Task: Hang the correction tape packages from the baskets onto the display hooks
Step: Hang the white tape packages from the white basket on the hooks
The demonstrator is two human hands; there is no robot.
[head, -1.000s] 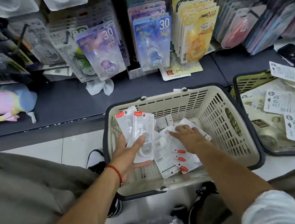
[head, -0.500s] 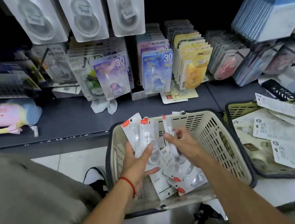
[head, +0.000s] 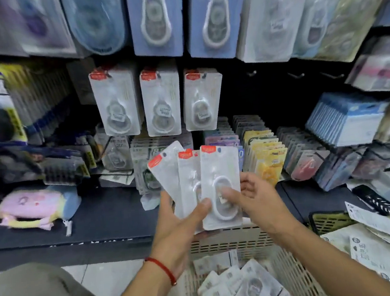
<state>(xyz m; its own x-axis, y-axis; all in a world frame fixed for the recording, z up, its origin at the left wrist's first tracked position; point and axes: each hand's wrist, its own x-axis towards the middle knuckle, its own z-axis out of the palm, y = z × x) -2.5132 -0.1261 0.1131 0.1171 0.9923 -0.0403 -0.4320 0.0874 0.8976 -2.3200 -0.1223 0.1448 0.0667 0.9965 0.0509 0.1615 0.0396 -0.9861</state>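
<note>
Above the basket [head: 233, 240], the left hand [head: 181, 225] is fanning three packages [head: 193, 184], closed around them, while the right hand [head: 255, 199] is pinching the front one [head: 220, 186], probably to hang it.

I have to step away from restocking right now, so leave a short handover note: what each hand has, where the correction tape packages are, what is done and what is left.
Left hand: holds a fan of three white correction tape packages, thumb across the fronts.
Right hand: grip on the frontmost package, thumb on its blister.
Hanging already: three columns of matching red-tab packages on the hooks straight above the hands.
Left: more packages lie loose in the beige basket below.
Next: probably hang the three held ones, then empty the basket. The green basket on the right holds other white packs; type unclear.
</note>
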